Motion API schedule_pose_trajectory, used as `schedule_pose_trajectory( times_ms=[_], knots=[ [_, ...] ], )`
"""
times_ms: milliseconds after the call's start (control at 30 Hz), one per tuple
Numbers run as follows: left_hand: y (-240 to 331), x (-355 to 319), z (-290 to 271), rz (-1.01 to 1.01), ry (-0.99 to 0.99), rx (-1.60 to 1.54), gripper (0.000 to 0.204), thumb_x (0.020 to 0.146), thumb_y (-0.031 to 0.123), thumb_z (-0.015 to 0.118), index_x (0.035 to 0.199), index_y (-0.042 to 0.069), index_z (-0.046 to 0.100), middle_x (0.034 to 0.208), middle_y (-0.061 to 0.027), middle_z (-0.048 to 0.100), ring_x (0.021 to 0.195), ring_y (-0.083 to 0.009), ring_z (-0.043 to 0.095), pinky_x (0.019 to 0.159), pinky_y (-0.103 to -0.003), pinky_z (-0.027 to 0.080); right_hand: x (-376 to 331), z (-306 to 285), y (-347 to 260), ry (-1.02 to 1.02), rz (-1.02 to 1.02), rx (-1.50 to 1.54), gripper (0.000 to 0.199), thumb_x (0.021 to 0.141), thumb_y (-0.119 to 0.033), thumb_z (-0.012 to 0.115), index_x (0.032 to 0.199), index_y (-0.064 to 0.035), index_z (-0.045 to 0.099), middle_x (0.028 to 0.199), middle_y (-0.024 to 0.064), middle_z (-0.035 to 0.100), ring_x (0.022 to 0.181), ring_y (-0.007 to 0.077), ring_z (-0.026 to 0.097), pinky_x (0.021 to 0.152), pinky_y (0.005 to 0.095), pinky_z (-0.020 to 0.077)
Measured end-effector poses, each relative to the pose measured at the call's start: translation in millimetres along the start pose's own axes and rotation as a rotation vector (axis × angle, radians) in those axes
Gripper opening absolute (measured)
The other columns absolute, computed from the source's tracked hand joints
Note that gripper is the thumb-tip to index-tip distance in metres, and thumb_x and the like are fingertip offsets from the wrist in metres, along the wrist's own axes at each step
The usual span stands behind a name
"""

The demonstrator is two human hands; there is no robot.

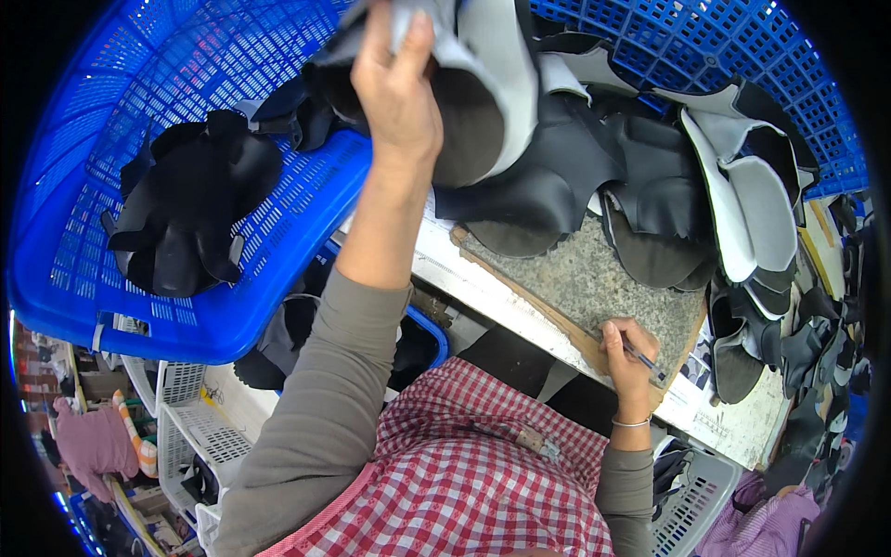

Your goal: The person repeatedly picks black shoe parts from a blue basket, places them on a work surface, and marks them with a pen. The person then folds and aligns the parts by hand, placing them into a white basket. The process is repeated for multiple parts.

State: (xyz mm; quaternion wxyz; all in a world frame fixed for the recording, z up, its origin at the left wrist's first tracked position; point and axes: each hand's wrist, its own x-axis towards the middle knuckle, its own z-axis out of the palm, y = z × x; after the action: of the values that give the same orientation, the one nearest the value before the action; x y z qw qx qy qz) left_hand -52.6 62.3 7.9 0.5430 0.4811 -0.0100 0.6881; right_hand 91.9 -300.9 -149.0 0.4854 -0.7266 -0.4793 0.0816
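My left hand (397, 97) is raised at the upper middle, its fingers closed on a shoe upper (506, 70) with a dark face and pale grey lining; motion blurs it partly. Low over the right edge of a worn grey board (594, 269), my right hand (633, 357) grips a slim pen-like tool (645, 360). Its exact kind is hard to make out. Across the board's far side lie several black shoe uppers (654, 176), overlapping, some showing white or brown-grey lining. One black upper (538, 176) is nearest the raised piece.
At the left a big blue basket (316, 195) holds black pieces (186, 195). Another blue basket (691, 46) stands behind the uppers. More uppers (742, 325) pile at the table's right end. Below are white crates (223, 432) and a grey basket (696, 501).
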Motion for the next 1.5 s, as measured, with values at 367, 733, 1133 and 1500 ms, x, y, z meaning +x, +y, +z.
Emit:
schedule_pose_trajectory(
  times_ms=[367, 733, 1133, 1500],
  knots=[
    [-135, 69, 26, -0.429, -0.760, 1.421, 0.061, 0.099, 0.031, 0.061, 0.148, -0.002, 0.047, 0.136, -0.0232, 0.063, 0.124, -0.0342, 0.063, 0.103, -0.044, 0.050, 0, 0, -2, 0.011, 0.020, -0.096, 0.019, 0.094, -0.014, 0.073, 0.082, -0.0013, 0.068, 0.063, 0.0069, 0.062, 0.055, 0.0172, 0.059, 0.056, 0.0308, 0.0445],
    [-32, 123, -88, -0.348, -0.382, 0.684, 0.023, 0.099, 0.014, 0.064, 0.116, 0.000, 0.072, 0.104, -0.0094, 0.075, 0.094, -0.0196, 0.070, 0.081, -0.034, 0.056, -1, -9, -4, -0.009, 0.059, 0.042, 0.020, 0.097, -0.014, 0.068, 0.084, 0.0002, 0.069, 0.064, 0.0058, 0.063, 0.056, 0.0129, 0.058, 0.055, 0.0277, 0.0426],
    [-41, 169, -358, -0.873, -0.299, 1.762, 0.075, 0.076, 0.043, 0.091, 0.124, -0.009, 0.067, 0.101, -0.0195, 0.077, 0.101, -0.0332, 0.073, 0.090, -0.043, 0.055, 0, -10, -6, 0.022, 0.133, 0.071, 0.021, 0.098, -0.011, 0.064, 0.081, 0.0004, 0.066, 0.065, 0.0053, 0.063, 0.056, 0.0111, 0.057, 0.055, 0.0266, 0.0427],
    [-16, 175, -383, -0.724, -0.304, 2.021, 0.076, 0.090, 0.062, 0.068, 0.136, 0.002, 0.065, 0.135, -0.0210, 0.067, 0.128, -0.0364, 0.061, 0.109, -0.044, 0.045, -5, -4, -8, 0.057, 0.158, 0.067, 0.018, 0.095, -0.013, 0.069, 0.083, 0.0006, 0.069, 0.066, 0.0048, 0.063, 0.057, 0.0118, 0.058, 0.056, 0.0275, 0.0449]
  ],
)
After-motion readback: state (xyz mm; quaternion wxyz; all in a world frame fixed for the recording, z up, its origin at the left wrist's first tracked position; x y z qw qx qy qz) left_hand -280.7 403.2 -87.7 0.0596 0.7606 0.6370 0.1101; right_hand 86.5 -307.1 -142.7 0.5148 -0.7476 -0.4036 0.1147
